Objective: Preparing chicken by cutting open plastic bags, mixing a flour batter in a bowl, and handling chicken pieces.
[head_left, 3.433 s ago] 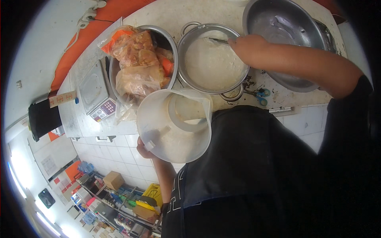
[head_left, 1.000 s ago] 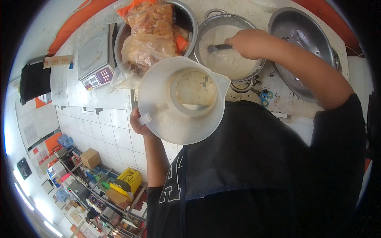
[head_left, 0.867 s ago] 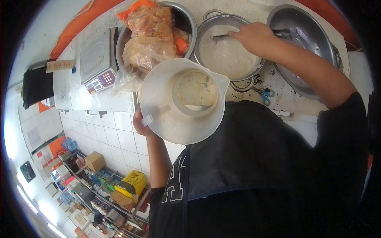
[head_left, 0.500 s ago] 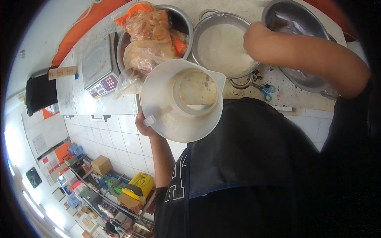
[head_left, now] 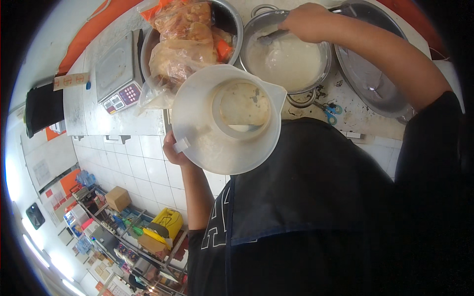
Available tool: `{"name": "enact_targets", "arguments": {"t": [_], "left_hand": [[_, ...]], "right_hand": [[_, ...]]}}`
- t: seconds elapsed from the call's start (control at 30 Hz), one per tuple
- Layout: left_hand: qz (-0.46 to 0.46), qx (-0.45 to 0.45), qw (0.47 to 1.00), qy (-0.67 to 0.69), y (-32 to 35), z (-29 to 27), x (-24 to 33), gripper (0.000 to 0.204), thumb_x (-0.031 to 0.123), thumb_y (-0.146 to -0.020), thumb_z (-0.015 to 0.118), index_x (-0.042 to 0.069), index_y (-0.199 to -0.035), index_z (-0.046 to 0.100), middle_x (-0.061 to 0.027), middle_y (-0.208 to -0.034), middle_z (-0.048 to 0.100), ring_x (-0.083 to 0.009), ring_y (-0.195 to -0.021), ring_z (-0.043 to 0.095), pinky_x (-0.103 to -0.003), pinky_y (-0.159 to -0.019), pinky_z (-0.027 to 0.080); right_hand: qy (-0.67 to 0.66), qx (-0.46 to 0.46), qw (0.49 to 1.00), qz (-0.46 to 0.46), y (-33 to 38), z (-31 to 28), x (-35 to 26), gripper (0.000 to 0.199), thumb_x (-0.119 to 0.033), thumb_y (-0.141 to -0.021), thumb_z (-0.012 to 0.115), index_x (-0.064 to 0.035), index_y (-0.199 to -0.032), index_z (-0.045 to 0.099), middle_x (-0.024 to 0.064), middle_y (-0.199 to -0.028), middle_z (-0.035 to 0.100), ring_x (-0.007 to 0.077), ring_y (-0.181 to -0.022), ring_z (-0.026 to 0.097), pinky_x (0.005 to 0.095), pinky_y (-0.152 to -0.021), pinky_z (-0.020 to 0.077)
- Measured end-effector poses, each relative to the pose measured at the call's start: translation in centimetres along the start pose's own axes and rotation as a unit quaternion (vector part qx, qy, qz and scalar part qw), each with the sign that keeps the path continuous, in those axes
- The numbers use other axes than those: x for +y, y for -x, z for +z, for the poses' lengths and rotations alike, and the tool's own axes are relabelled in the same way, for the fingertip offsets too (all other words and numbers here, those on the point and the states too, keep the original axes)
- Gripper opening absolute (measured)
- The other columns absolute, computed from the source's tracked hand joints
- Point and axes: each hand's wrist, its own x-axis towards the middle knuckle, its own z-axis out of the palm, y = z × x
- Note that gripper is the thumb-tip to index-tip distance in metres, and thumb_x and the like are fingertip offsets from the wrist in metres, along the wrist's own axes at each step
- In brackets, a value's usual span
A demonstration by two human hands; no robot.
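My left hand grips the handle of a large translucent plastic measuring jug, held in front of the table's near edge. The jug is tilted so that I look into it; a thin pale film coats its inside. Over the two-handled metal pot, my right hand is closed on a grey utensil. The utensil's lower end touches the cream-coloured batter near the pot's left side; what kind it is, I cannot tell.
A metal bowl holds plastic bags of orange-brown food. Left of it stands a digital scale. Blue-handled scissors lie by the pot's near handle. A large grey basin stands at the right, under my right forearm.
My right hand has swung from the pot's right side to its far side, and the utensil has come into sight at the left of the batter. My left hand still holds the jug.
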Motion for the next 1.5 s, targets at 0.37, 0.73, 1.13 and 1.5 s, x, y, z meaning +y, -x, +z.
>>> {"name": "enact_targets", "arguments": {"t": [0.37,0.73,1.13,1.5], "left_hand": [[-0.045,0.016,0.997,-0.066,0.4,-0.7,-0.3,0.058,0.038,-0.086,0.028,-0.008,-0.101,0.060,-0.0186,-0.094,0.066,-0.0289,-0.089,0.064,-0.038,-0.074,0.054],[0.079,-0.077,0.994,-0.013,0.4,1.6,2.2,0.038,0.022,-0.093,0.040,-0.011,-0.093,0.060,-0.0220,-0.082,0.068,-0.0269,-0.068,0.067,-0.033,-0.059,0.057],[-0.109,-0.109,0.976,0.151,0.8,1.7,3.8,0.048,0.032,-0.086,0.033,-0.006,-0.099,0.060,-0.0171,-0.094,0.065,-0.0284,-0.087,0.063,-0.038,-0.074,0.054],[-0.069,-0.030,0.993,0.094,0.3,1.3,2.1,0.056,0.035,-0.087,0.028,-0.011,-0.092,0.062,-0.0220,-0.087,0.068,-0.0281,-0.076,0.066,-0.035,-0.064,0.056]], "right_hand": [[0.139,-0.196,0.971,-0.009,5.1,-1.2,0.1,0.021,-0.006,-0.078,0.058,-0.0095,-0.091,0.074,0.0150,-0.083,0.070,0.0322,-0.083,0.069,0.0423,-0.071,0.0545],[-0.073,-0.100,0.992,-0.029,6.3,0.5,0.6,0.030,-0.009,-0.082,0.057,-0.0123,-0.108,0.070,0.0146,-0.093,0.069,0.0333,-0.085,0.067,0.0455,-0.073,0.0525],[-0.079,-0.040,0.994,0.070,4.5,0.4,-0.4,0.021,-0.006,-0.077,0.058,0.0001,-0.089,0.073,0.0185,-0.092,0.070,0.0342,-0.085,0.068,0.0445,-0.071,0.0540],[0.028,-0.012,0.997,0.074,3.5,-0.1,-1.1,0.017,-0.008,-0.078,0.060,-0.0064,-0.088,0.074,0.0134,-0.087,0.071,0.0299,-0.083,0.070,0.0407,-0.069,0.0553]]}}
